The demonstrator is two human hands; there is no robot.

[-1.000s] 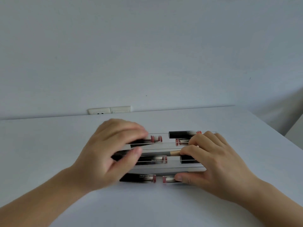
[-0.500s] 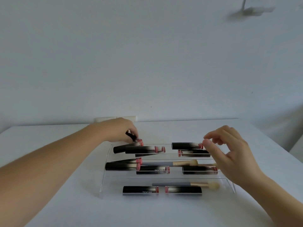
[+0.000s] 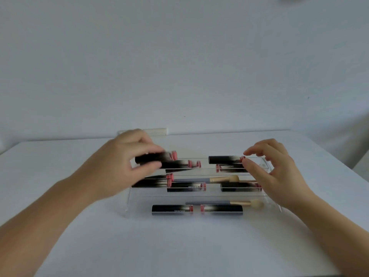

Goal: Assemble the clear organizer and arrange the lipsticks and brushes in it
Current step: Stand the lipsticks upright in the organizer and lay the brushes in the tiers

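Clear plastic forms the stepped organizer (image 3: 127, 204), which stands on the white table (image 3: 179, 246) near its far edge, its three tiers rising toward the wall. On the lowest tier two black lipsticks lie end to end, the left one (image 3: 171, 209) and the right one (image 3: 221, 209), with a brush (image 3: 225, 202) just behind them, its pale head pointing right. The middle tier holds more black lipsticks, one of them (image 3: 186, 186) near the centre and another (image 3: 240, 186) to the right, plus a second brush (image 3: 215, 179) lying crosswise behind them. On the top tier a lipstick (image 3: 224, 159) lies at the right, and another (image 3: 231, 168) sits just in front of it.

The left hand (image 3: 119, 166) is at the top tier's left end, thumb and fingers curled round a black lipstick (image 3: 151, 158) with a pink end; the grip is blurred. The right hand (image 3: 277, 170) hovers at the top tier's right end, fingers loosely bent and spread, thumb tip close to the pink end of the right top lipstick; contact cannot be made out, and it holds nothing.

Behind the table, a white wall socket (image 3: 154, 132) sits low on the pale wall (image 3: 179, 56).
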